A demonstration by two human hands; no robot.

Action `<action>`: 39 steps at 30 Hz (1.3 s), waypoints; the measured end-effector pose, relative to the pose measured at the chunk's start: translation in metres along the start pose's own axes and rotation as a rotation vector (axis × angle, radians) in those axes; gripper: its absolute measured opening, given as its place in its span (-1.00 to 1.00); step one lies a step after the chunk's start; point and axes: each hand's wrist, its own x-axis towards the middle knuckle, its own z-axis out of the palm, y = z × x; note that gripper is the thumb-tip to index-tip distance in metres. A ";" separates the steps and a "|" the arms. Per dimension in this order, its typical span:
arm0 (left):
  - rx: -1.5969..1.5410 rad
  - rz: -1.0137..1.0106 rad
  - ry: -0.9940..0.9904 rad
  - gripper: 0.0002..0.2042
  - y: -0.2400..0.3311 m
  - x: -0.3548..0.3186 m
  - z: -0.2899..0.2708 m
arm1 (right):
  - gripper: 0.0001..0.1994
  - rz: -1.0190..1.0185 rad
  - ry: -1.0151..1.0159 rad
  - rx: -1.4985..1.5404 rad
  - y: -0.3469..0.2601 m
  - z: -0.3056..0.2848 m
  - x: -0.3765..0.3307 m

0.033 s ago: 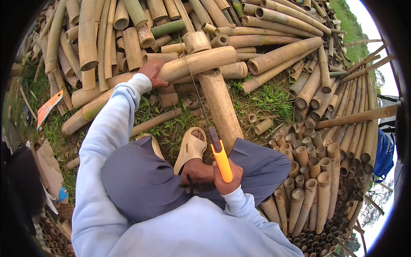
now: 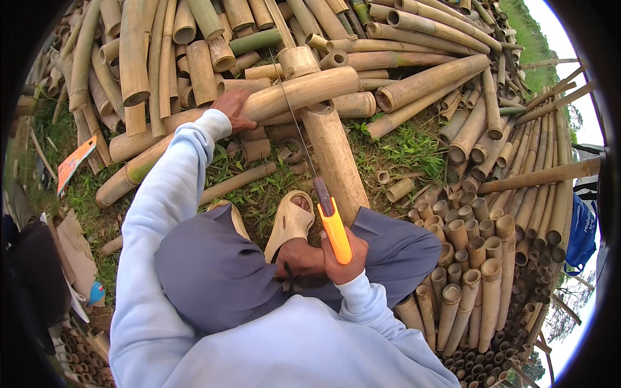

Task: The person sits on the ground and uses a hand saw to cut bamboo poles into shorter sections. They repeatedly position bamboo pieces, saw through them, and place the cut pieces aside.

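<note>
A thick bamboo pole (image 2: 310,90) lies slantwise across a wooden post (image 2: 333,155). My left hand (image 2: 233,111) is wrapped over the pole, left of the saw. In my right hand (image 2: 344,253), close to my body, is the orange handle of a hand saw (image 2: 334,226). Its thin blade runs away from me and crosses the pole, touching it between my left hand and the pole's right end. How deep the blade sits in the bamboo I cannot tell.
Cut bamboo pieces (image 2: 453,26) are heaped beyond the pole. Upright bamboo tubes (image 2: 475,252) stand packed at my right. Several loose offcuts (image 2: 400,189) lie on the grass. An orange sheet (image 2: 76,163) is at the left, and a blue bag (image 2: 581,233) hangs at the far right.
The saw and my right hand have shifted slightly forward, toward the pole. My left hand stays on the pole.
</note>
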 end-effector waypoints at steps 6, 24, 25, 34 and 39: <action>-0.065 0.059 0.024 -0.31 -0.001 0.001 -0.004 | -0.91 0.154 -0.092 0.093 -0.001 0.032 0.068; 0.186 -0.090 0.088 -0.33 -0.004 -0.003 0.010 | -0.85 0.023 -0.075 -0.052 -0.045 -0.042 -0.049; 0.162 -0.061 0.120 -0.35 -0.006 -0.005 0.012 | -0.84 0.030 -0.079 -0.044 -0.043 -0.043 -0.044; 0.210 -0.105 0.085 -0.34 0.013 -0.025 0.024 | -0.88 0.121 -0.062 0.021 -0.016 -0.018 -0.005; 0.231 -0.115 0.174 -0.32 -0.001 -0.014 0.025 | -0.91 -0.036 -0.006 -0.013 -0.029 -0.029 -0.028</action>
